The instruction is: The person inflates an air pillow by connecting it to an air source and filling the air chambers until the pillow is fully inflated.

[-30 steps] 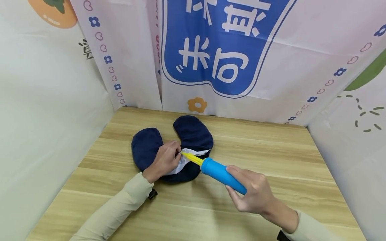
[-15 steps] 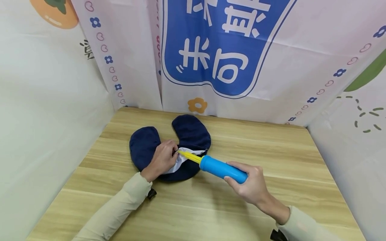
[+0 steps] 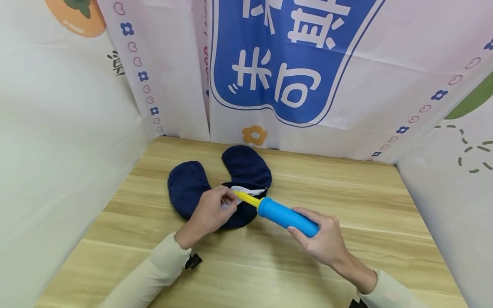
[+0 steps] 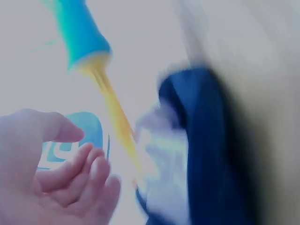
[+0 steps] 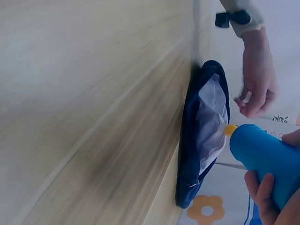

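A navy U-shaped neck pillow [image 3: 246, 164] lies flat on the wood-grain table, its seam unzipped and a white inner liner [image 5: 211, 122] showing in the gap. My right hand [image 3: 325, 239] grips the blue barrel of a hand air pump [image 3: 286, 218]. The pump's yellow nozzle [image 3: 248, 199] points left into the opening, its tip at the white liner. My left hand [image 3: 212, 209] hovers over the near side of the pillow, beside the nozzle tip. In the left wrist view, its thumb and loosely bent fingers stand apart with nothing between them.
The wooden table [image 3: 331, 192] extends around the pillow on every side. White printed cloth walls [image 3: 69, 107] close it in at the back and both sides. Each sleeve carries a dark wrist mount [image 3: 193, 261].
My left hand has released the liner beside the nozzle tip and drawn back toward me, its fingers loosening. The right hand keeps hold of the pump, which has shifted only slightly.
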Motion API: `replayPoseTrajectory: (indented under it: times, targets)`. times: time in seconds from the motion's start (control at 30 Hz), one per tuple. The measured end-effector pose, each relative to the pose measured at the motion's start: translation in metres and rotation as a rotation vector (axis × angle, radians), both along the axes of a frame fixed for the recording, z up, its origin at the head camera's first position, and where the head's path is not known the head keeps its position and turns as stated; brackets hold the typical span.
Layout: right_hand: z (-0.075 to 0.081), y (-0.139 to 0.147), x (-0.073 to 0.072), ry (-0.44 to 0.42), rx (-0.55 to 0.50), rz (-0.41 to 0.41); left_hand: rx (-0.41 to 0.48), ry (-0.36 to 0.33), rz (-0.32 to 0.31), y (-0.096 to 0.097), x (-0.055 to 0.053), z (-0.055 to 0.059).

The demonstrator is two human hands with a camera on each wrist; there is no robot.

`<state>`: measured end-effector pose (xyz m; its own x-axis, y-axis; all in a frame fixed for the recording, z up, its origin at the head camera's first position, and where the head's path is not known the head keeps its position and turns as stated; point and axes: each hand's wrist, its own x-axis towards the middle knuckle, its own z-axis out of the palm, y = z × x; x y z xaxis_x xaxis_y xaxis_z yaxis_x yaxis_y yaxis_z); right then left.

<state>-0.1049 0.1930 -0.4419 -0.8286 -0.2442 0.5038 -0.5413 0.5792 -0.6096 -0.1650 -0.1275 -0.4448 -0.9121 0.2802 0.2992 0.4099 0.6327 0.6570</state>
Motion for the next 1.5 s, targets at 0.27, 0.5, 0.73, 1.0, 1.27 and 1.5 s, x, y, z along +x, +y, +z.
replayPoseTrajectory:
  times: [0.27, 0.5, 0.73, 1.0, 1.27, 1.5]
  targets:
    - [0.003, -0.003, 0.003, -0.016, -0.024, -0.026, 0.515, -0.602, -0.150, 0.004, 0.007, -0.005]
    - [0.001, -0.012, 0.005, -0.021, -0.034, -0.035, 0.855, -0.880, -0.153, 0.005, -0.003, -0.015]
    - [-0.001, -0.024, 0.007, -0.032, -0.049, -0.058, 1.180, -0.969, -0.129, 0.022, -0.015, -0.020]
    - [-0.006, -0.042, 0.007, -0.052, -0.006, 0.045, 1.365, -0.858, 0.046, 0.046, -0.027, -0.014]
    - [-0.009, -0.055, 0.002, 0.059, 0.177, 0.154, 1.464, -0.788, 0.155, 0.055, -0.032, -0.008]
    - [-0.006, -0.035, 0.004, 0.152, 0.313, 0.224, 1.451, -0.786, 0.145, 0.044, -0.033, -0.008]
